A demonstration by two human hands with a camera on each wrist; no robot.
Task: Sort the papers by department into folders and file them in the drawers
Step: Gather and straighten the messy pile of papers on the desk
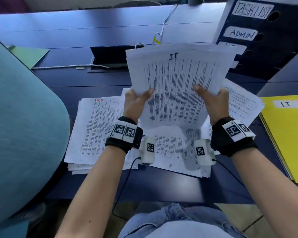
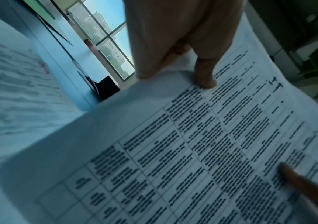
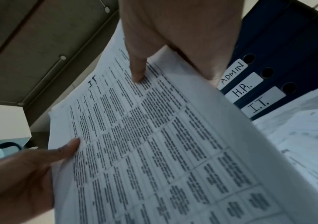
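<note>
IT papers [image 1: 177, 86] – printed tables, handwritten "IT" heading | pinched by left hand [image 1: 136, 102], right hand [image 1: 215, 103]

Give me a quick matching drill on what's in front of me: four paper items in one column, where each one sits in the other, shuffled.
Things:
1. sheaf marked IT
2. sheet marked ADMIN
3. yellow folder
4. green folder

Places:
A. far left of the desk
B. on the desk at the right edge, labelled I.T
C. held up in the left hand and right hand
D. flat on top of the pile, beside the left wrist

Pairs: 1-C, 2-D, 3-B, 4-A
</note>
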